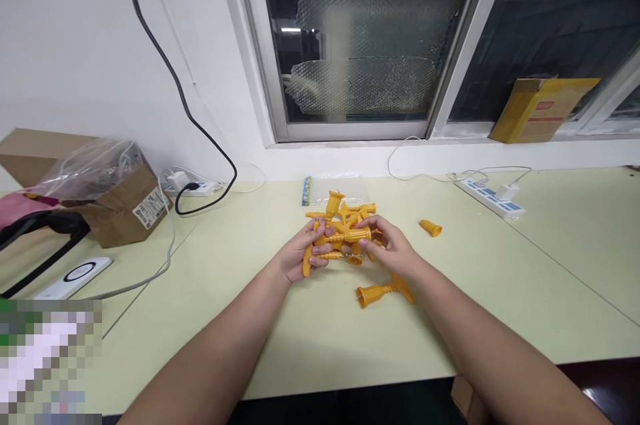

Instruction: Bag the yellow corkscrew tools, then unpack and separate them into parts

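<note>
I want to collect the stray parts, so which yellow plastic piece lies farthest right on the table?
The small tapered sleeve, lying alone right of the right hand; the others are all farther left.

The left hand (299,253) gripped a yellow handle (307,262) fitted with a metal spiral (346,256). The right hand (389,246) held the end of a ribbed sleeve (354,235) between thumb and fingers. Further yellow parts (345,212) lay piled on the counter (300,338). A loose cone (430,228) lay apart, to the right. A clear bag (340,188) lay behind the pile, near the wall (320,158).
</note>
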Available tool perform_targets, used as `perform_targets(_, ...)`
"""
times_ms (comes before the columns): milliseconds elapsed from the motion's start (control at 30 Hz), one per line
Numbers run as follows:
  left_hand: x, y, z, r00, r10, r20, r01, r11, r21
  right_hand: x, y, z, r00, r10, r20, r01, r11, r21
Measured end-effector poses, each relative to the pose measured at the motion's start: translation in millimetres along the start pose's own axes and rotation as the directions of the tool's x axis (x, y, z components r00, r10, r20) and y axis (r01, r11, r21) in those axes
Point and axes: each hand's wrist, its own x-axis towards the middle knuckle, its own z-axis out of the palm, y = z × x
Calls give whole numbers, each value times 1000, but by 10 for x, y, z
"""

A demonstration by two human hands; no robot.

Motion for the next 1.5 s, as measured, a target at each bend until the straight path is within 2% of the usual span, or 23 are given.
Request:
perform_targets(100, -11, -11, 7, 1000, 2, 26, -1, 1000, -3, 7, 1, 14, 960, 247, 134, -269, 945, 184)
perform_targets(167, -21, -13, 13, 999, -2, 44, 2, 1000, 4, 6, 6, 24, 929, 288, 234, -348, 894, 281)
perform_targets(200, -25, -11, 13, 999, 0, 52, 0, 1000, 12, 1, 9, 28, 931, 260, 255, -334, 887, 317)
perform_targets(267, -28, -1, 4, 998, 11, 56, -13, 1000, 26, -14, 17, 31, 959, 153, 240, -226, 921, 316)
perform_targets(367, -17, 25, -29, 999, 16, 31, -16, 1000, 3, -40, 33, 19, 989, -34, 141, 25, 998, 64)
perform_targets(467, 0, 52, -59, 999, -41, 17, 42, 996, -78, -51, 45, 9, 957, -276, 91, 288, 938, -190)
perform_targets(533, 6, 60, -65, 997, -69, 23, 71, 991, -114, -54, 41, 25, 949, -306, 81, 316, 930, -190)
perform_targets(567, 7, 60, -65, 997, -70, 23, 72, 991, -114, -56, 35, 41, 963, -254, 85, 264, 956, -131)
perform_targets(633, 3, 50, -58, 998, -59, 14, 60, 995, -83, -58, 23, 84, 990, -72, 122, 67, 997, 46)
perform_targets(700, -4, 35, -48, 999, -54, 8, 54, 998, -42, -55, 13, 119, 981, 98, 170, -128, 976, 175)
perform_targets(767, -13, 24, -41, 998, -53, 18, 54, 998, -26, -44, 11, 126, 969, 187, 162, -217, 956, 195)
perform_targets(800, -16, 22, -41, 998, -50, 26, 50, 998, -28, -37, 12, 116, 971, 193, 139, -215, 963, 163)
perform_targets(867, -19, 25, -49, 999, -40, 31, 41, 998, -41, -21, 17, 72, 990, 106, 88, -109, 994, 32)
perform_targets(933, -16, 34, -67, 1000, -24, 19, 26, 998, -61, -9, 25, 18, 995, -87, 47, 92, 987, -130)
perform_targets(1000, -12, 40, -86, 1000, 2, 1, -2, 996, -87, -3, 29, -19, 963, -268, 16, 265, 937, -230)
perform_targets(1067, -11, 40, -96, 999, 30, -11, -31, 994, -103, -5, 25, -22, 942, -334, -40, 319, 924, -210)
perform_targets(1133, -14, 36, -90, 999, 46, -13, -47, 994, -97, -9, 14, 1, 961, -256, -100, 251, 966, -59)
perform_targets(1233, -22, 33, -58, 997, 73, -10, -73, 994, -79, 10, 2, 4, 995, -4, -100, 32, 960, 279)
perform_targets(1300, -26, 37, -32, 994, 103, -18, -104, 991, -81, 44, 14, -71, 986, 130, -106, -77, 913, 401)
perform_targets(1333, -26, 41, -20, 993, 116, -23, -118, 989, -85, 66, 31, -139, 973, 182, -142, -109, 905, 411)
perform_targets(1400, -25, 46, 0, 991, 131, -32, -134, 986, -95, 104, 87, -329, 931, 262, -254, -178, 933, 312)
perform_targets(1467, -22, 47, 11, 990, 134, -35, -137, 985, -101, 125, 173, -557, 874, 297, -385, -304, 952, 43)
perform_targets(1500, -20, 44, 13, 990, 133, -36, -136, 985, -102, 126, 223, -668, 844, 286, -453, -378, 917, -125)
